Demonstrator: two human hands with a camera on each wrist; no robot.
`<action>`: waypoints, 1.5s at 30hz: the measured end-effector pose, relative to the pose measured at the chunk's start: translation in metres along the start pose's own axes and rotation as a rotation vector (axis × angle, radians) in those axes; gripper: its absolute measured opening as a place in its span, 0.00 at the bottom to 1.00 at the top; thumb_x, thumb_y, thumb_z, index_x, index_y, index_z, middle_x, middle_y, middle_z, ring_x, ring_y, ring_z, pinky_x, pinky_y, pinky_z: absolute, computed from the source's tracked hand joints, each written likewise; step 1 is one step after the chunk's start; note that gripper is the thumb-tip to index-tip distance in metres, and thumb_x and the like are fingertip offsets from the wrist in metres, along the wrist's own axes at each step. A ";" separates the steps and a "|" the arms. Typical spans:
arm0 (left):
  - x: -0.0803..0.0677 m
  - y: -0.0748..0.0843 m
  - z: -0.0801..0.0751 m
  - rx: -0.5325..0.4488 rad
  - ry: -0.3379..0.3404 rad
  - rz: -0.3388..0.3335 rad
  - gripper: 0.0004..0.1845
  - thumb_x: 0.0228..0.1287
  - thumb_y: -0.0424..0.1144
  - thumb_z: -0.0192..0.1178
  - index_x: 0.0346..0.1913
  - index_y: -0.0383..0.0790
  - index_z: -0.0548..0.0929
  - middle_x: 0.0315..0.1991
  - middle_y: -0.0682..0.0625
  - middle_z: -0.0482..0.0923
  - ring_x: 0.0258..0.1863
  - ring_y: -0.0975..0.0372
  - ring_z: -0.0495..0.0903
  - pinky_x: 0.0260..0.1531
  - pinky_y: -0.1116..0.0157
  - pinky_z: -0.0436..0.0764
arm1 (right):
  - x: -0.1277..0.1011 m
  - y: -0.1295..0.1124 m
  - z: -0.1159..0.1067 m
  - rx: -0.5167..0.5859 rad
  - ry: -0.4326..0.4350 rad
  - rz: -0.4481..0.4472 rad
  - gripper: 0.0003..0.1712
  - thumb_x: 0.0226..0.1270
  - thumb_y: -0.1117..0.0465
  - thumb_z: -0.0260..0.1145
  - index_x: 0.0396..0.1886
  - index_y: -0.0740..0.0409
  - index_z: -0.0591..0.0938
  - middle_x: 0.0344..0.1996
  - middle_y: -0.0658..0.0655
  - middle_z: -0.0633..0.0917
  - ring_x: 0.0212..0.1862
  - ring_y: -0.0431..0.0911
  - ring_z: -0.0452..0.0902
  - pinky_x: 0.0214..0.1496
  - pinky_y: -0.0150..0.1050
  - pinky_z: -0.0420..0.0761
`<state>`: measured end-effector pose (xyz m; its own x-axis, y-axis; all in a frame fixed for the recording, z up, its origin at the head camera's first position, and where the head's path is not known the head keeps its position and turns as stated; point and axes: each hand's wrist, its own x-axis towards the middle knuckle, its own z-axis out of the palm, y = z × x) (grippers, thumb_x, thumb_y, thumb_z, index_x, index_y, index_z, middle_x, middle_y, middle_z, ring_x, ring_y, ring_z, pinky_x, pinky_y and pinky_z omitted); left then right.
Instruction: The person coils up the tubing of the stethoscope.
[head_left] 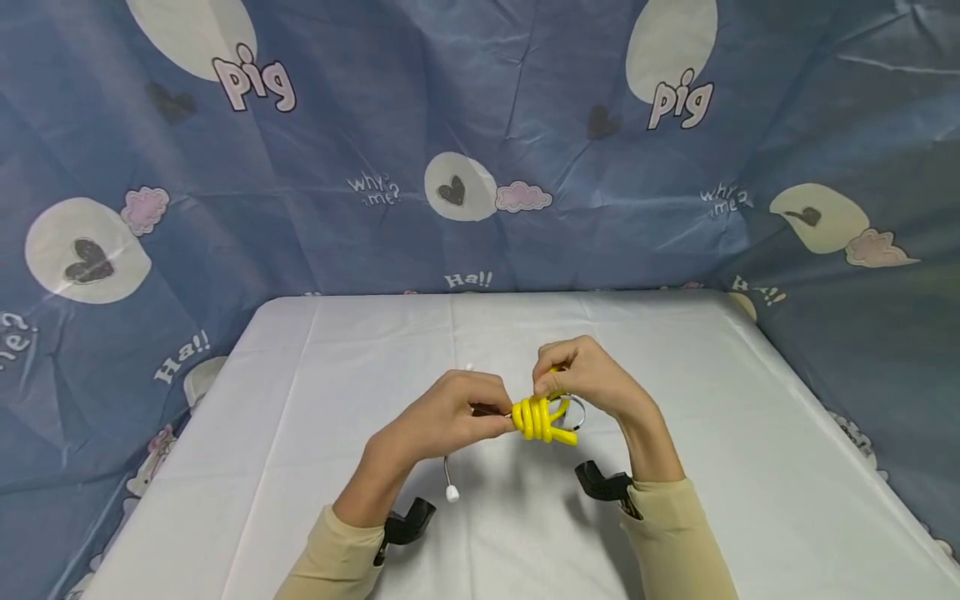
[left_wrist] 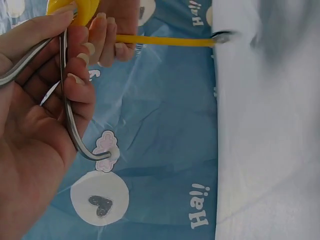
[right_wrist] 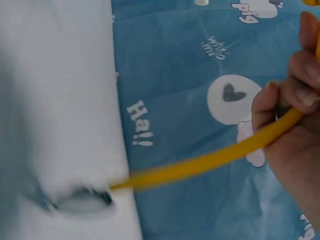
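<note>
My left hand [head_left: 457,417] grips a bent metal rod [left_wrist: 70,117] where several turns of a thick yellow cord [head_left: 534,419] are wound tightly round it. The rod's ends have small white caps [head_left: 452,493], one hanging below the left hand. To the right of the coil, my right hand [head_left: 588,377] pinches the yellow cord, with curled fingers close against the turns. A length of cord [right_wrist: 210,161] runs out past the right hand's fingers. At its end hangs a metal ring [head_left: 576,413], blurred in the right wrist view.
A white-covered table [head_left: 352,350] lies beneath the hands. Behind it and along its sides hangs a blue printed cloth [head_left: 390,100]. Black wrist mounts [head_left: 408,523] stick out from both beige sleeves.
</note>
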<state>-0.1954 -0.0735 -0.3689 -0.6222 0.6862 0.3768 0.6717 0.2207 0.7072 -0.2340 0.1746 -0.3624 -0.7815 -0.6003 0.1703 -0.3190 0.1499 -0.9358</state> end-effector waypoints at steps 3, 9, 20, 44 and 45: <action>0.000 0.000 0.002 -0.016 0.002 0.013 0.07 0.63 0.36 0.68 0.33 0.55 0.88 0.26 0.61 0.77 0.24 0.69 0.71 0.28 0.70 0.73 | 0.002 0.008 -0.001 0.087 -0.060 -0.025 0.07 0.60 0.63 0.73 0.26 0.61 0.85 0.20 0.47 0.78 0.24 0.38 0.66 0.28 0.31 0.71; 0.001 0.000 0.004 -0.011 0.016 0.056 0.07 0.64 0.36 0.67 0.35 0.56 0.87 0.27 0.61 0.78 0.24 0.69 0.70 0.26 0.72 0.72 | 0.003 0.016 -0.001 0.186 -0.097 -0.075 0.07 0.65 0.65 0.66 0.27 0.61 0.85 0.22 0.47 0.80 0.25 0.38 0.70 0.29 0.32 0.73; 0.000 0.006 0.002 -0.041 0.190 0.096 0.05 0.62 0.34 0.68 0.33 0.50 0.86 0.26 0.57 0.77 0.27 0.67 0.72 0.29 0.70 0.74 | 0.008 0.014 0.012 0.360 -0.025 -0.124 0.11 0.73 0.55 0.61 0.32 0.55 0.82 0.26 0.47 0.81 0.26 0.37 0.72 0.27 0.29 0.75; -0.002 0.008 -0.008 0.008 0.488 -0.221 0.03 0.60 0.41 0.71 0.31 0.46 0.89 0.28 0.55 0.81 0.24 0.61 0.74 0.25 0.69 0.75 | 0.009 -0.005 0.019 0.195 0.030 0.029 0.08 0.75 0.69 0.53 0.47 0.65 0.77 0.35 0.61 0.80 0.35 0.47 0.73 0.39 0.38 0.74; -0.002 0.008 -0.008 0.018 0.490 -0.219 0.03 0.60 0.41 0.71 0.31 0.47 0.89 0.27 0.56 0.81 0.24 0.61 0.74 0.25 0.69 0.75 | 0.009 -0.006 0.019 0.189 0.033 0.033 0.09 0.74 0.69 0.53 0.47 0.66 0.77 0.35 0.61 0.81 0.34 0.47 0.73 0.39 0.38 0.75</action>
<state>-0.1922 -0.0782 -0.3595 -0.8605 0.2194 0.4599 0.5092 0.3372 0.7919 -0.2291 0.1531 -0.3610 -0.8080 -0.5711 0.1451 -0.1883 0.0169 -0.9820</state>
